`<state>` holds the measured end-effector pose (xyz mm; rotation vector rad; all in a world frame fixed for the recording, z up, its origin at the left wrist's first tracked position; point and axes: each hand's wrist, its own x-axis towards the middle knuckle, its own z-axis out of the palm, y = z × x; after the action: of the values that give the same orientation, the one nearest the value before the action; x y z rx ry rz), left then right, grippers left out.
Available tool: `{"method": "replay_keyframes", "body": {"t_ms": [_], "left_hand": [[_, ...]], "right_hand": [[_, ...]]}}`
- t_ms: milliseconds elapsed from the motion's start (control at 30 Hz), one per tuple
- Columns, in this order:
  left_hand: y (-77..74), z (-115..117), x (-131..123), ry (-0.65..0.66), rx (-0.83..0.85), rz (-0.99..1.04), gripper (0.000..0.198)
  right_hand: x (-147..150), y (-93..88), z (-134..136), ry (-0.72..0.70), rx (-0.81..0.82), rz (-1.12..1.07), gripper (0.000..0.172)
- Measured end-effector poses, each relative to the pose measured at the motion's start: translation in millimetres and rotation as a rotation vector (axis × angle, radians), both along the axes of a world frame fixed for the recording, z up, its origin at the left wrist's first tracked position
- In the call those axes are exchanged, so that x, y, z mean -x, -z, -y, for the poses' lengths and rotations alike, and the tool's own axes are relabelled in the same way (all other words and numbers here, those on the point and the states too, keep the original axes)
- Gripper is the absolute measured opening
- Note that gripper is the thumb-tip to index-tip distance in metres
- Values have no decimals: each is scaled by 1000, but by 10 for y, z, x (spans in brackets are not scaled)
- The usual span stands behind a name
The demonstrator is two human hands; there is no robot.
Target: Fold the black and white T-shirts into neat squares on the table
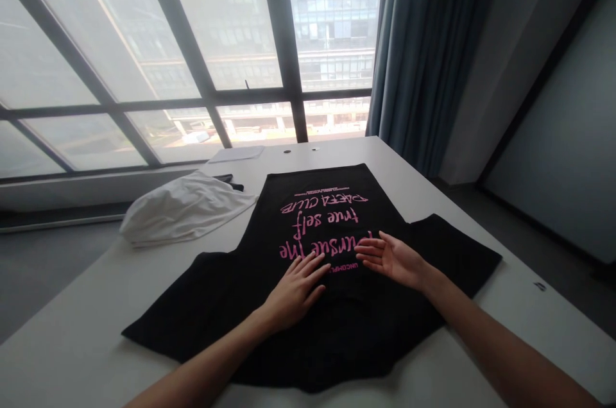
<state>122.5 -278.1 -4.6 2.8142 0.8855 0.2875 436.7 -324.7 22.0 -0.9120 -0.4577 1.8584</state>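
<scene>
A black T-shirt lies spread out flat, its sleeves reaching to both sides and its hem toward the window. Pink lettering on it appears upside down from here. My left hand rests palm down on the shirt over the lower lettering, fingers extended. To its right, my right hand is turned with the palm partly showing, fingers stretched toward the left over the print; whether it touches the cloth I cannot tell. Neither hand holds anything.
Under the shirt is a white table. A crumpled white cloth lies at its left edge, with a small black item behind it. A pale flat sheet lies at the far edge. Windows and a blue curtain stand beyond.
</scene>
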Motion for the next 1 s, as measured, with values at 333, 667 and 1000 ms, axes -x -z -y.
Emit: {"method": "replay_keyframes", "body": {"t_ms": [333,667,1000], "left_hand": [[27,-24,8,-7,3,-9,50],[26,-16,2,-1,-5,11,51],[34,-16,20,5,-6,19,52]], "right_hand": [[-310,137,-152,325,37,-4,47],[-563,-66,-127,356,-145,-52,53],[-717,118,-250,504,36,-11,43]]}}
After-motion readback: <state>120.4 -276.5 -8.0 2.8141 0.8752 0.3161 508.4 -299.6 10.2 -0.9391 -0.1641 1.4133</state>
